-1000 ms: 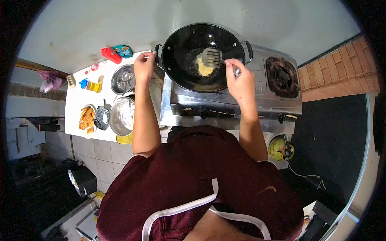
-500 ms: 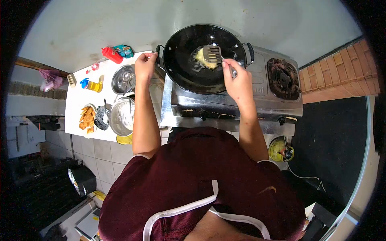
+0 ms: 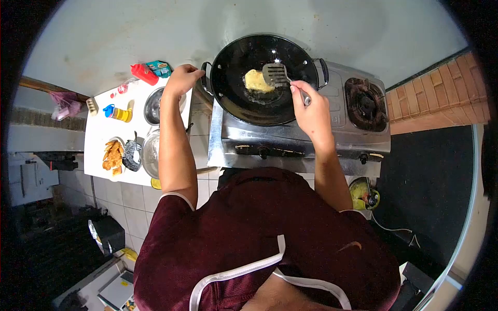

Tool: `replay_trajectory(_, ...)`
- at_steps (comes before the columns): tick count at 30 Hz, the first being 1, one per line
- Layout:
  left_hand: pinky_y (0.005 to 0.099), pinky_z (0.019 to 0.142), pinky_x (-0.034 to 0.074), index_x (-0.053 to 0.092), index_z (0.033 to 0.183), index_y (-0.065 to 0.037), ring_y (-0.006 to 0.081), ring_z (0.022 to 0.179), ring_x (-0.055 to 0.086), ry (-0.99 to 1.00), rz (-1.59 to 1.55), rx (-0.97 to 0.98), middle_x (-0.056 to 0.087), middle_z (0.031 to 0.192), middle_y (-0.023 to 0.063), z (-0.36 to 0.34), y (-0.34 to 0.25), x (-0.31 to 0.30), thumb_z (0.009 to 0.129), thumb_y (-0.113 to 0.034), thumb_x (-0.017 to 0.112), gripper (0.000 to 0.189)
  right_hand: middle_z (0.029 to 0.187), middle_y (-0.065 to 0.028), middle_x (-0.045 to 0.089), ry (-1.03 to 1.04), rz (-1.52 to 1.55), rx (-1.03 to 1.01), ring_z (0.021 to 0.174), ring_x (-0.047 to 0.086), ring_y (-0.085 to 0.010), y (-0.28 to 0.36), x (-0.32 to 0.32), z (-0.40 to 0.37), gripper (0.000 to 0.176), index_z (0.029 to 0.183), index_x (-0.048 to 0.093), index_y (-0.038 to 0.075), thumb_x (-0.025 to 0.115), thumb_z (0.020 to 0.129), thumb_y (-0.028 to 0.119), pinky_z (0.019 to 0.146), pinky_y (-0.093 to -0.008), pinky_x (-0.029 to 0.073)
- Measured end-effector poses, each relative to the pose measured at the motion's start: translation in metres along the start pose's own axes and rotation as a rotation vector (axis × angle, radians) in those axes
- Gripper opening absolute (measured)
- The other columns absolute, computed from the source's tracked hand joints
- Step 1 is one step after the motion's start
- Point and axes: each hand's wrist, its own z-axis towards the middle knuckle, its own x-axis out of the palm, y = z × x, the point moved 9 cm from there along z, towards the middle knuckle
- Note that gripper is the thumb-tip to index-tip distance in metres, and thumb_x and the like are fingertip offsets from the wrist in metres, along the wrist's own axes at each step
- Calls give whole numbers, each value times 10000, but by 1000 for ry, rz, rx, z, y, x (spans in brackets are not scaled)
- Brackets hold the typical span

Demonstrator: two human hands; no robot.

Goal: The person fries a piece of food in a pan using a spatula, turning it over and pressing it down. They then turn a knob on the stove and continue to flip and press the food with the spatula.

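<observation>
The round metal wok (image 3: pixel 233 109) was glossy black, the flat food piece (image 3: pixel 256 82) pale yellow, the slotted metal spatula (image 3: pixel 273 73) grey, the boxy metal stove (image 3: pixel 228 135) silver. The plastic squeeze bottle (image 3: pixel 145 74) was red, the small dish (image 3: pixel 131 161) black with pale speckles, the fabric shirt (image 3: pixel 223 223) maroon with white trim.

This is a kitchen; a metal gas stove (image 3: pixel 290 149) stands against a pale grey wall (image 3: pixel 342 31), with an open burner (image 3: pixel 366 101) at its right end and a black two-handled wok (image 3: pixel 232 101) over its other side; beside it, a white bench (image 3: pixel 97 150) carries metal bowls (image 3: pixel 151 107), a red squeeze bottle (image 3: pixel 144 74) and golden-brown food (image 3: pixel 112 155); the floor (image 3: pixel 133 202) is tiled; whether home or eatery, I cannot tell.
</observation>
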Motion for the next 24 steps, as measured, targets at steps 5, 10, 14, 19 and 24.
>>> replay_trajectory(5,328,714,457,650,903,44,211,756,595,29,44,-9,654,814,145,-2,0,2,750,-292,646,369,820,-188,644,9,-51,-16,750,638,-342,9,5,3,145,937,632,33,586,856,145,652,-364,500)
replay_trajectory(10,288,664,422,647,882,43,159,682,522,-76,-132,-52,600,724,72,-16,3,7,779,-302,650,359,813,-181,645,-61,44,-158,750,640,-331,20,12,5,144,918,629,33,578,860,155,650,-362,495)
replay_trajectory(14,254,571,377,649,847,10,100,616,470,-144,-333,-110,555,667,8,-24,18,9,797,-298,657,312,824,-180,645,43,19,-9,749,643,-326,13,15,3,142,924,628,33,572,863,149,660,-353,494)
replay_trajectory(19,230,595,374,648,879,19,82,656,477,-165,-514,-177,579,717,-2,-39,26,17,811,-302,659,329,814,-174,647,6,-4,-120,747,644,-321,12,19,4,151,922,628,34,569,865,160,648,-342,492)
replay_trajectory(24,209,632,381,650,912,20,77,698,486,-196,-489,-129,606,781,9,-41,24,17,822,-298,652,330,815,-181,648,14,-4,57,744,638,-342,2,9,7,156,926,625,29,571,865,163,644,-361,497)
